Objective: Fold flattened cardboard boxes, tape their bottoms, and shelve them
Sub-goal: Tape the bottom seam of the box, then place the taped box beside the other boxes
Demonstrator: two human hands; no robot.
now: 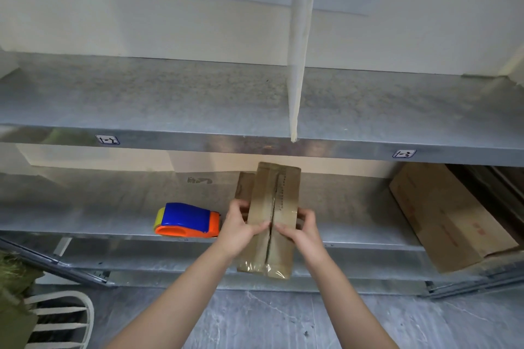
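Galvanised steel shelving [170, 99] fills my view, two tiers against a pale wall, with a white upright divider [297, 71] splitting the upper tier. On the lower shelf [85, 218], far right, a larger cardboard carton [450, 218] lies tilted. Left of centre sits a blue and orange tape dispenser [187, 220], untouched and just beside my work.

Between my hands is the small cardboard box [270, 221], folded up, its bottom seam facing me, resting half on the lower shelf's front edge and overhanging it. Clear tape glints along the seam and over the near end, so I judge the taping is done or nearly so.

My left hand [243, 228] grips the box's left side, thumb pressing the flap beside the seam. My right hand [300, 228] mirrors it, closed on the right side.

I expect the box to be light, empty and fairly stiff, though its walls would buckle under a hard squeeze. Holding both long sides looks soundest for shelving.
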